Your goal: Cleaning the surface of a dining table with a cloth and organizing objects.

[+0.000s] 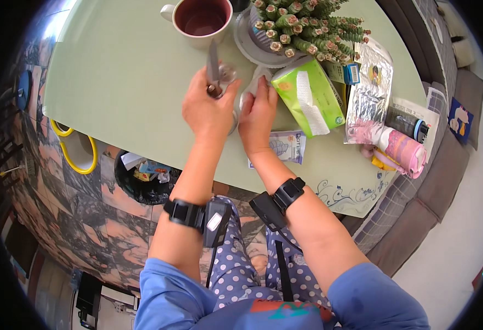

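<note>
My left hand point(208, 103) is closed round the dark handle of a small knife point(212, 64), whose blade points away from me towards a mug point(202, 20) with a dark red inside. A clear, round object point(227, 73) shows just beyond that hand's thumb; what it is, I cannot tell. My right hand point(259, 113) lies beside a pale, partly see-through item point(247, 88), touching it at the fingers; whether it grips it is unclear. Right of this hand is a green pack of tissues point(309, 99). A printed packet point(287, 146) lies partly under my right wrist.
A potted succulent point(303, 31) stands on the pale green table point(122, 82). At the right are a silver foil bag point(369, 90), a dark bottle point(406, 123) and a pink rolled item point(402, 152). A black waste bin point(142, 194) stands below the table edge.
</note>
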A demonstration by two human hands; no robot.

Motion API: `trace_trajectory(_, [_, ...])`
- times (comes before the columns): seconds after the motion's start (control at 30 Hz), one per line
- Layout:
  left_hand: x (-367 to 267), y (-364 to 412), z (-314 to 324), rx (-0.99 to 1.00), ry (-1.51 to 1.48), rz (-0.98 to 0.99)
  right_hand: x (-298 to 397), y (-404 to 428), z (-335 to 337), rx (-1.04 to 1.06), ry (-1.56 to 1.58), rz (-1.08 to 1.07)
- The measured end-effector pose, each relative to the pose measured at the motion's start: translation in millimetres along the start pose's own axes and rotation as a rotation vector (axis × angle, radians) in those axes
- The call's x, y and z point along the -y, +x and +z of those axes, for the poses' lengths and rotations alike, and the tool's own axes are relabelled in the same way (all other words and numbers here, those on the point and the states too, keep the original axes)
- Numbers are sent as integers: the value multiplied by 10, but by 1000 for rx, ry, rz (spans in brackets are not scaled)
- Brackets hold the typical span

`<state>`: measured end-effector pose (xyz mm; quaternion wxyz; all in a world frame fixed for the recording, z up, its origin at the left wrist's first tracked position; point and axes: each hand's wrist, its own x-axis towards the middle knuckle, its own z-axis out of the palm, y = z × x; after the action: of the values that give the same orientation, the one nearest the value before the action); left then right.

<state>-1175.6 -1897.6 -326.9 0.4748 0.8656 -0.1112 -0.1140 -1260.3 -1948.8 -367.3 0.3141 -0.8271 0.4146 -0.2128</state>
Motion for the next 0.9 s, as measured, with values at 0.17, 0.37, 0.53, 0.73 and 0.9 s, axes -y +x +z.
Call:
trace_trajectory(0.17, [61,-155,-374,-15,-154,-144,114,233,69,103,6,-33])
trace_trajectory(0.37, [230,-148,-569,-48,-172,-169,335,451,343,100,6,-110])
trace_trajectory(0.53, [228,-105,-635,-29,-167,-188,412,563,506,122,48,-65])
trace_trajectory(0.73, [181,-81,-660,-7,-129,-174,300,290,284,494,9,-374])
trace_trajectory(0.9, [136,-73,-471,35,-67,-136,49,68,-181,500,-31,-256])
